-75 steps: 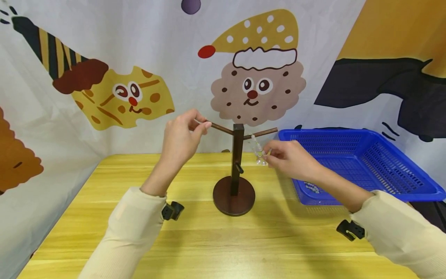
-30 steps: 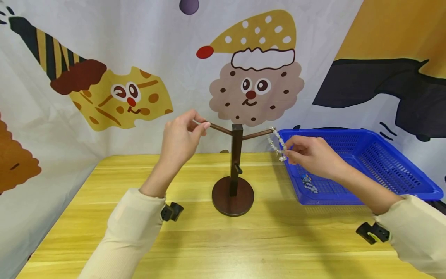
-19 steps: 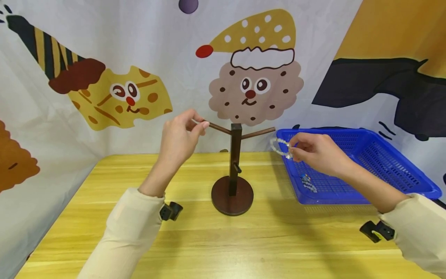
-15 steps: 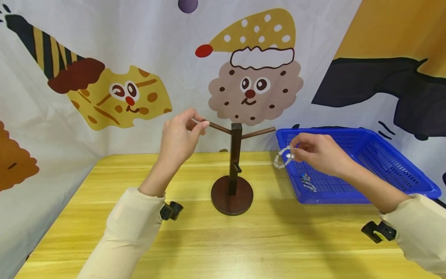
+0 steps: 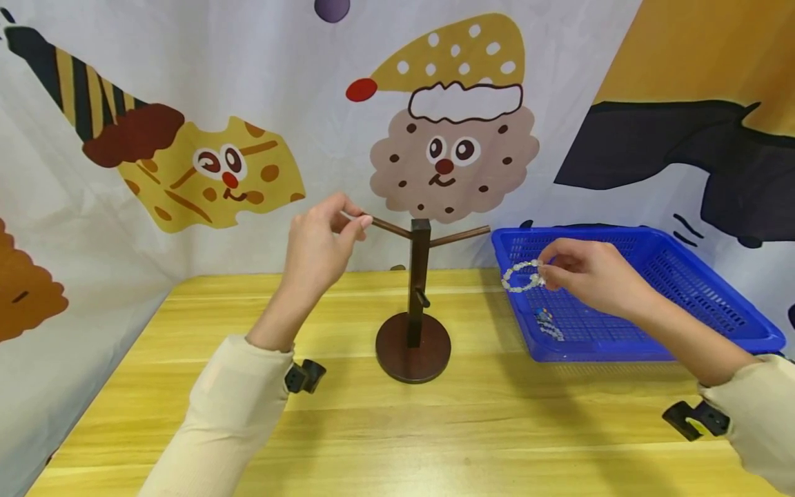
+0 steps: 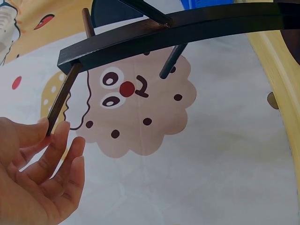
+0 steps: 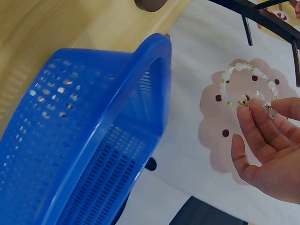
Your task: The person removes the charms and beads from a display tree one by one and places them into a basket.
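Observation:
A dark brown wooden stand [image 5: 417, 290] with a round base and several peg arms stands upright on the table. My left hand [image 5: 324, 241] pinches the tip of its left peg [image 6: 63, 98] between thumb and fingers. The right peg [image 5: 462, 236] holds nothing. My right hand [image 5: 590, 273] pinches a clear beaded bracelet [image 5: 520, 277] with small charms over the near left corner of a blue basket [image 5: 627, 238]. In the right wrist view the bracelet [image 7: 243, 68] hangs as a loop from the fingertips, apart from the stand.
Inside the basket, near its left side, lie more beaded bracelets [image 5: 549, 328], one with blue and orange bits. A wood-grain table [image 5: 397, 442] bears the stand and basket. Behind them hangs a cartoon-printed cloth [image 5: 335, 138].
My right hand has drawn the bracelet rightward along the right peg, off its tip, and over the basket's edge. The left hand keeps its pinch on the left peg.

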The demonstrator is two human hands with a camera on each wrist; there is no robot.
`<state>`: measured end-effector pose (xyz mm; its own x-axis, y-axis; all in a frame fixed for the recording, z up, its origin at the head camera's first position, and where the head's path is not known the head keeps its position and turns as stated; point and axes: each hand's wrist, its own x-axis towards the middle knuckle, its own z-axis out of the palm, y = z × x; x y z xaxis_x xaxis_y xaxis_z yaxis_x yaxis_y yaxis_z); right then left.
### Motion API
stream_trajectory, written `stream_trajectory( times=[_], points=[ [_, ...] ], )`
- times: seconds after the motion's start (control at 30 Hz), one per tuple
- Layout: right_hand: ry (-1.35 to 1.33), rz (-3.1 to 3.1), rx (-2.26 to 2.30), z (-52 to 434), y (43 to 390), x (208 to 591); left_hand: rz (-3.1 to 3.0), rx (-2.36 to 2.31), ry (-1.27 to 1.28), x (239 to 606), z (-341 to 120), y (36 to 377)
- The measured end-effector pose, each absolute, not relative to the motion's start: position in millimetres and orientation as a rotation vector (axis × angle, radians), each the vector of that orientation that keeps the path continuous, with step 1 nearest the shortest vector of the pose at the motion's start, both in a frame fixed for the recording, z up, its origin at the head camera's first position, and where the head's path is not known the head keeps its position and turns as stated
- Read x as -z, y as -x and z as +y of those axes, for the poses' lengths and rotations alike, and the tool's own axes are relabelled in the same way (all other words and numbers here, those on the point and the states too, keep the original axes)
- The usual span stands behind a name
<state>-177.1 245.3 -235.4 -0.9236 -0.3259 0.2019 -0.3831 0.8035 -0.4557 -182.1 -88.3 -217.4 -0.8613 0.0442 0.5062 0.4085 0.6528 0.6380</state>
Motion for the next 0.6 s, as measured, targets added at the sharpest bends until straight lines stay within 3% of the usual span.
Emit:
stream_trajectory(
  times=[0.6],
  points=[
    [-0.45, -2.898, -0.709, 292, 168, 259, -2.377, 1.09, 0.387, 220, -88, 182]
  ],
)
